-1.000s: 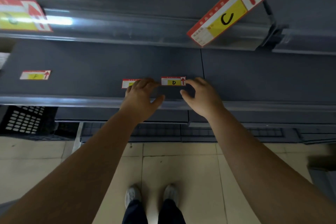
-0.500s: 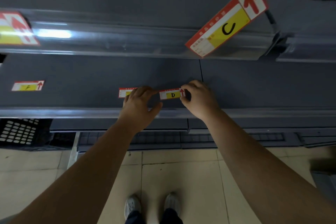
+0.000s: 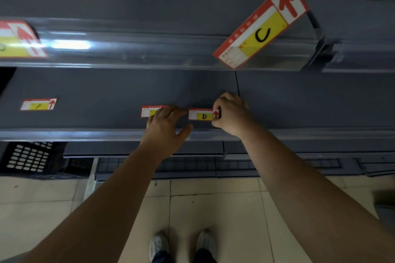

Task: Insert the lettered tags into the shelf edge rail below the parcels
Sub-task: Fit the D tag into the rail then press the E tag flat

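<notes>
A small red, white and yellow tag marked D (image 3: 201, 114) lies on the dark lower shelf, and my right hand (image 3: 230, 113) pinches its right end, over the red arrow. My left hand (image 3: 165, 126) rests open just left of it, fingers over part of another tag (image 3: 149, 110) whose letter is hidden. A tag marked F (image 3: 39, 104) lies flat further left. The clear edge rail (image 3: 85, 135) of this shelf runs below my hands. A large tag marked C (image 3: 261, 24) sits crooked on the upper shelf's rail (image 3: 132, 49).
Another tag (image 3: 18, 39) sits in the upper rail at the far left. A black perforated crate (image 3: 27, 159) stands under the shelf at the left. Tiled floor and my shoes (image 3: 181, 245) are below. No parcels are visible on these shelves.
My right hand has closed on the right end of the D tag, where before its fingers only touched the tag. The view has tilted slightly; the left hand stays in place.
</notes>
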The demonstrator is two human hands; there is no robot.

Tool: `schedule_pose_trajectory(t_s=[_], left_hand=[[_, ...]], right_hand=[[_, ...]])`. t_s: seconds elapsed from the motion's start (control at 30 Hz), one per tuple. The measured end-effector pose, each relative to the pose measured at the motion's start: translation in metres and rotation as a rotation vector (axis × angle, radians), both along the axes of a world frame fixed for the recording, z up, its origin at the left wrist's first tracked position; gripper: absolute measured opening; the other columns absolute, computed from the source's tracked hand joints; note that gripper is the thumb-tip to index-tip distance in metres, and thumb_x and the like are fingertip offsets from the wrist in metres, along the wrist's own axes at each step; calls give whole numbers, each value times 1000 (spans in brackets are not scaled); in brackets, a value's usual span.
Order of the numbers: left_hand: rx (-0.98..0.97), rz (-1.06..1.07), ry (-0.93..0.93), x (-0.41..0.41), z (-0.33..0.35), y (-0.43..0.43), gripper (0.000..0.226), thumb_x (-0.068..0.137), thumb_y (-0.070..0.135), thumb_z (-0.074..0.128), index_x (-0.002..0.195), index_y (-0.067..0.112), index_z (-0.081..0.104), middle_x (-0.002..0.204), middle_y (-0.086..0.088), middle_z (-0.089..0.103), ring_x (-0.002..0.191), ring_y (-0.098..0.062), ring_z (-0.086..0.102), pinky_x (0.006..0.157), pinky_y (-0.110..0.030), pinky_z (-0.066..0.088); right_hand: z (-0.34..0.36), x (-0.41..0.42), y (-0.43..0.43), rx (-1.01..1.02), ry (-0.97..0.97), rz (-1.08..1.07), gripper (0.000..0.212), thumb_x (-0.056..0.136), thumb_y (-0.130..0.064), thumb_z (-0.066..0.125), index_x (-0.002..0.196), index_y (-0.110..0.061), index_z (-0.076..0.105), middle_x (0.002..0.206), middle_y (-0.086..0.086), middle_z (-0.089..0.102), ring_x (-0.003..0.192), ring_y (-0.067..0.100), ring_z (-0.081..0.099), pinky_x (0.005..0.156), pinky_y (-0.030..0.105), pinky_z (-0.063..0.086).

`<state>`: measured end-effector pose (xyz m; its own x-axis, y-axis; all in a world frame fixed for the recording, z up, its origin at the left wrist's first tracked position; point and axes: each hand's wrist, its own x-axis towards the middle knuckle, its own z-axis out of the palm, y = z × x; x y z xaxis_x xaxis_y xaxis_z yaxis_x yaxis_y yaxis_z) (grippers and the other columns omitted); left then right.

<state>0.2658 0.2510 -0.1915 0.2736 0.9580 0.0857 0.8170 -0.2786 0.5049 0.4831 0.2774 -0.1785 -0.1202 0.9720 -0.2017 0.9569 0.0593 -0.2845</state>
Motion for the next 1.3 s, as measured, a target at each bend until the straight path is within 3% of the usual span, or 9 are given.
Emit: schedule_pose_trajectory(t_s=[0.2,0.33,0.43,0.6,0.8,0.9,1.03,1.13,1.3], left_hand=[[20,9,5,2,2,-2,49,82,52,51,121,24,57,125,-1,56,119,-26,48,99,-47,38],[45,-4,7,4,5,-5,51,81,55,46,119,24,58,122,-2,57,116,-27,50,97,-47,40],[62,-2,-1,4,11,-9,51,81,55,46,119,23,59,121,-3,59,115,-27,51,96,-48,41],[65,8,7,4,32,-17,52,78,52,53,121,24,57,122,-2,58,113,-26,52,98,-47,39],[124,-16,5,7,72,-37,55,72,46,62,122,24,57,122,-1,57,108,-26,54,91,-47,43],[166,-53,5,10,97,-52,54,72,40,68,122,23,57,125,-1,56,112,-26,52,92,-46,40],[234,-101,4,11,127,-78,46,76,30,73,119,23,59,125,0,56,111,-25,52,92,-43,37],[272,-108,13,7,147,-104,44,77,33,72,119,24,59,125,1,56,113,-23,50,92,-44,37],[328,-112,13,-4,184,-152,47,79,39,69,122,26,57,127,4,54,118,-21,48,95,-44,38]], right_hand=[[2,-1,-11,77,76,-31,24,82,-25,69,98,-22,51,100,-3,56,96,18,53,87,34,38],[5,1,-14,68,199,-51,18,92,-14,58,109,-19,61,105,2,63,93,18,57,82,34,47],[11,4,-14,-8,311,-99,25,97,-12,50,116,-17,65,110,4,64,92,16,56,73,26,40],[38,8,-25,-87,499,-167,30,98,-12,50,122,-18,65,113,-1,66,94,10,56,78,21,39],[86,12,-53,-126,571,-169,31,97,-13,49,116,-28,68,114,-6,66,100,12,61,84,24,47],[115,11,-75,-105,619,-169,31,97,-12,49,113,-29,70,110,-10,66,101,9,61,82,19,45],[150,6,-112,-57,639,-163,30,97,-13,50,116,-28,69,112,-9,66,102,9,59,90,24,46],[170,1,-148,15,667,-172,30,95,-15,56,120,-28,66,104,-12,63,96,6,58,84,20,45],[201,-2,-216,159,585,-58,56,82,-18,74,132,-32,54,116,-10,57,105,4,55,91,18,44]])
